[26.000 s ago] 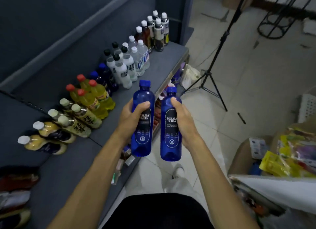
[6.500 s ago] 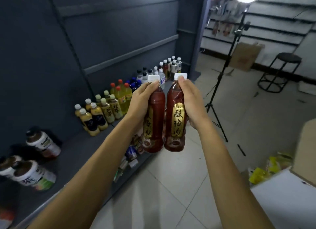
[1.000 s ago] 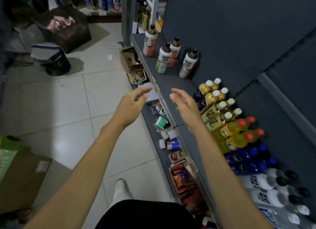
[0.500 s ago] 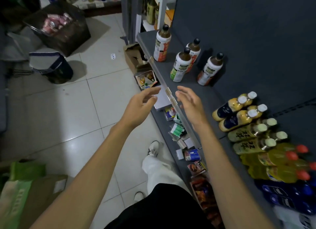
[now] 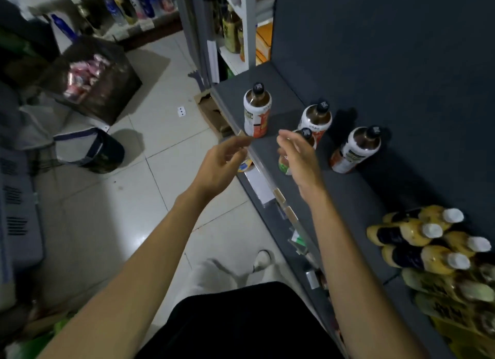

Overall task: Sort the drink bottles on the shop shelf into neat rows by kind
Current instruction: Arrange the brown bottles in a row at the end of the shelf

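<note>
Several white-labelled brown drink bottles with black caps stand scattered on the dark grey shelf (image 5: pixel 353 187): one (image 5: pixel 256 112) near the front edge, one (image 5: pixel 316 119) behind, one (image 5: pixel 355 151) by the back wall. A fourth bottle (image 5: pixel 285 166) is mostly hidden behind my right hand (image 5: pixel 300 155). That hand hovers over the shelf, fingers relaxed, holding nothing. My left hand (image 5: pixel 222 163) floats open in front of the shelf edge, level with the nearest bottle. Yellow tea bottles with white caps (image 5: pixel 420 238) sit in rows at the right.
A price rail (image 5: pixel 270 182) runs along the shelf front, with small packets on the lower shelf below. On the tiled floor stand a dark crate of pink packs (image 5: pixel 91 77), a bin (image 5: pixel 91 151) and a cardboard box (image 5: pixel 214 112). My shoe (image 5: pixel 262 259) is near the shelf base.
I have stepped toward the black-capped bottles; both empty hands have moved forward, the right one now in front of one bottle. The sorted rows have slid to the right edge.
</note>
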### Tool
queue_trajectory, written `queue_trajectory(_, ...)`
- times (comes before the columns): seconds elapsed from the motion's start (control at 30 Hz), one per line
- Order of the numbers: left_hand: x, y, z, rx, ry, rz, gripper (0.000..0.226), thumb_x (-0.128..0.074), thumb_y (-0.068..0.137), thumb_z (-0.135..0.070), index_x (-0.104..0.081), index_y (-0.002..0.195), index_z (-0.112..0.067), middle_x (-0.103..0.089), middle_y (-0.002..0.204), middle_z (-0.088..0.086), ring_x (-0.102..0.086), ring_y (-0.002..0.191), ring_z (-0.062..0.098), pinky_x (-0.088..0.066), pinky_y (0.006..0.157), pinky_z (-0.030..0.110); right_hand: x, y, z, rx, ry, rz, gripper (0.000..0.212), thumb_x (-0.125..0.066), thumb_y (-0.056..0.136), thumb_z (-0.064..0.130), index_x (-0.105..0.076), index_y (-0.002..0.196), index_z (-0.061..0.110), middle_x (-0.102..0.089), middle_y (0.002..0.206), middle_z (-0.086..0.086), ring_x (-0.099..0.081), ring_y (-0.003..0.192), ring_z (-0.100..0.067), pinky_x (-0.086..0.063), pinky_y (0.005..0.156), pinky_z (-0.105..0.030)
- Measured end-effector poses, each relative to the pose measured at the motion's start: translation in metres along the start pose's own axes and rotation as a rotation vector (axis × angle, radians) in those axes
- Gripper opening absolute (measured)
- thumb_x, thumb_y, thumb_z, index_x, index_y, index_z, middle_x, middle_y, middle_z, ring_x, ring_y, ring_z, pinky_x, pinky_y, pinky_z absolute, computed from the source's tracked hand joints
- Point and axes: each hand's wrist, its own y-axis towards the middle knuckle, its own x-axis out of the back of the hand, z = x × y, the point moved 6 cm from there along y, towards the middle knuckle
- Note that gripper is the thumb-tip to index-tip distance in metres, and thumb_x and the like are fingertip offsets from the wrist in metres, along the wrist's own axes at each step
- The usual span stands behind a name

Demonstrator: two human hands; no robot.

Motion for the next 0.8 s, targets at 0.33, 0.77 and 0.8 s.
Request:
queue_trajectory(0.33,0.025,0.140,0.029,-0.102,-0.020,0.158,0.039,-0.046,0.088,-0.018,-0.059,0.125,-0.015,-0.063,0.118,-0.003,-0.061,0.103,0.008,-0.050,0.092,0.028,-0.012,0.098,0.000,-0.095,0.007,-0.222,0.031,-0.063,0.092,0.022,-0.061,0.122,0.012,-0.065,0.116,0.004,-0.060,0.104,0.001,-0.046,0.085,-0.010)
queue_trajectory(0.77,-0.002,0.238,0.069,-0.010,0.144,0.225,0.055,-0.065,0.089,-0.019,-0.041,0.139,-0.020,-0.044,0.132,0.009,-0.045,0.123,0.023,-0.036,0.099,0.029,0.007,0.109,-0.025,-0.116,-0.572,-0.824,0.021,-0.063,0.076,0.021,-0.070,0.095,0.015,-0.069,0.093,-0.003,-0.060,0.091,-0.027,-0.047,0.084,-0.039)
queue_trajectory(0.8,-0.002,0.241,0.074,-0.010,0.171,0.212,0.053,-0.066,0.089,-0.020,-0.044,0.137,-0.018,-0.044,0.131,0.010,-0.044,0.123,0.024,-0.035,0.098,0.027,0.007,0.106,-0.032,-0.177,-0.609,-0.850,0.026,-0.063,0.075,0.025,-0.068,0.099,0.016,-0.068,0.098,-0.003,-0.058,0.096,-0.029,-0.042,0.087,-0.035)
